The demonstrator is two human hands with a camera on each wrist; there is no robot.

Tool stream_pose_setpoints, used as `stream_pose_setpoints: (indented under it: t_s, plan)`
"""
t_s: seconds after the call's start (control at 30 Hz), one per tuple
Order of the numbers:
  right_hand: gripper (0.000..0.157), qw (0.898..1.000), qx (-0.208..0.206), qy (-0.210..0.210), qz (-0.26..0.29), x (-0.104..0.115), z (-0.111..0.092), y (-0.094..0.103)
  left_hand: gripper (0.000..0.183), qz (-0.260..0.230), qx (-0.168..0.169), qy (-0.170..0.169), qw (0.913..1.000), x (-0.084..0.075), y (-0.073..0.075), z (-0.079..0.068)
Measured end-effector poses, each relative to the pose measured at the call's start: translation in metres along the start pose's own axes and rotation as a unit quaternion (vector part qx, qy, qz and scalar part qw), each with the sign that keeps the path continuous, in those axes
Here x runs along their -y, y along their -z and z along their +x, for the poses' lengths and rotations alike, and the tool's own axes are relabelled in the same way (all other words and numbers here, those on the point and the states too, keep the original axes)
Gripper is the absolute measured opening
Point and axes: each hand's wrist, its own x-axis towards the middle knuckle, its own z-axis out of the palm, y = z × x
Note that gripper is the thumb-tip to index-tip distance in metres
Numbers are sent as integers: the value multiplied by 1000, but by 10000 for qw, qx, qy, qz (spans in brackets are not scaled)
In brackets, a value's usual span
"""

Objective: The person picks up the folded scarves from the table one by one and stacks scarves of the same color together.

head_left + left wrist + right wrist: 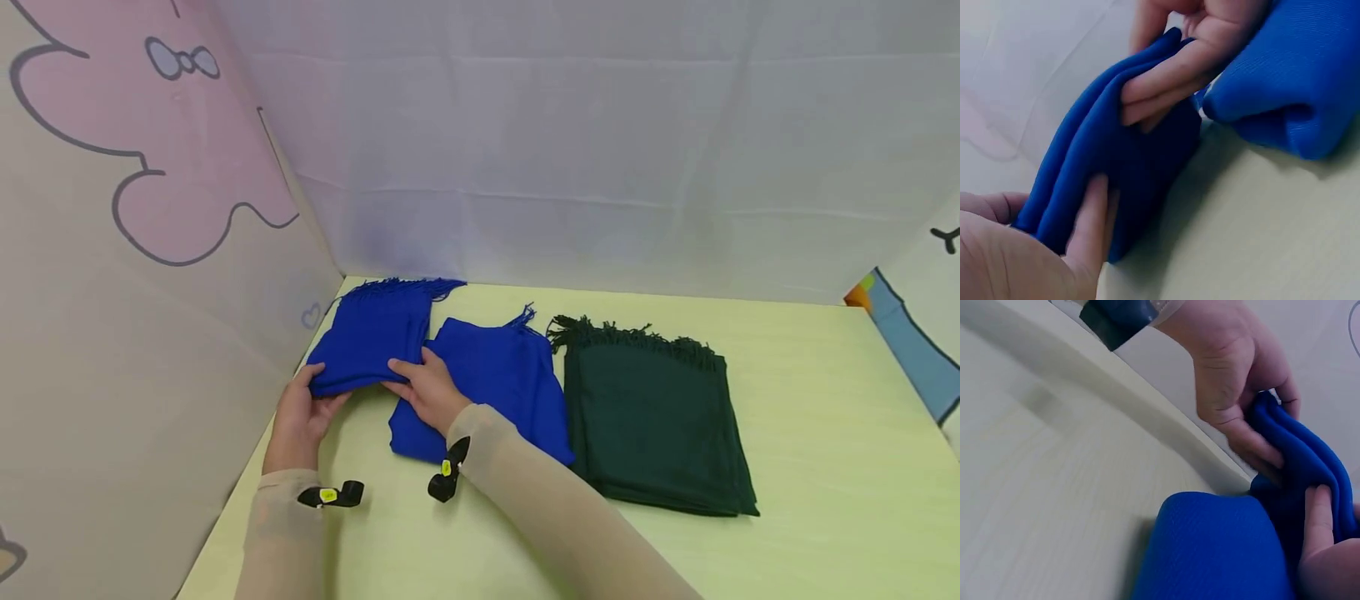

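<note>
A folded blue fringed scarf (pixel 371 337) lies at the back left of the table, its near edge lifted off the surface. My left hand (pixel 300 417) grips the left corner of that edge, thumb on top and fingers beneath. At the right corner, my right hand (pixel 431 387) pinches the cloth the same way. In the left wrist view, the fingers of both hands press under the scarf's folded layers (pixel 1079 150). A second folded blue scarf (pixel 498 375) lies just to the right, partly under my right wrist.
A folded dark green fringed scarf (pixel 652 425) lies right of the blue ones. The pale yellow table (pixel 825 433) meets a white cloth wall (pixel 600 167) behind and a printed cloth wall (pixel 150 333) at left, close to my left hand.
</note>
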Motion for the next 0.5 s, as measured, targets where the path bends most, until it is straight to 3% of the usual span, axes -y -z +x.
stream_pose_setpoints:
  t_s: [0.13,0.2,0.27,0.37,0.5]
  plan:
    - [80,9994,152,102,-291,1,-2,1,50,-1076,203,736,9913,-5,19,5]
    - [76,9986,273,143,-438,3,-3,0,38,-1301,200,961,9866,-6,23,7]
    - [72,9976,389,215,-533,6,-5,0,37,-1184,159,1010,9877,-6,23,8]
    - [72,9965,491,294,-602,12,-7,-1,49,-753,262,858,9931,-6,14,6]
    - [78,9952,545,375,-723,20,-10,-2,72,-164,725,421,9963,-7,-1,-1]
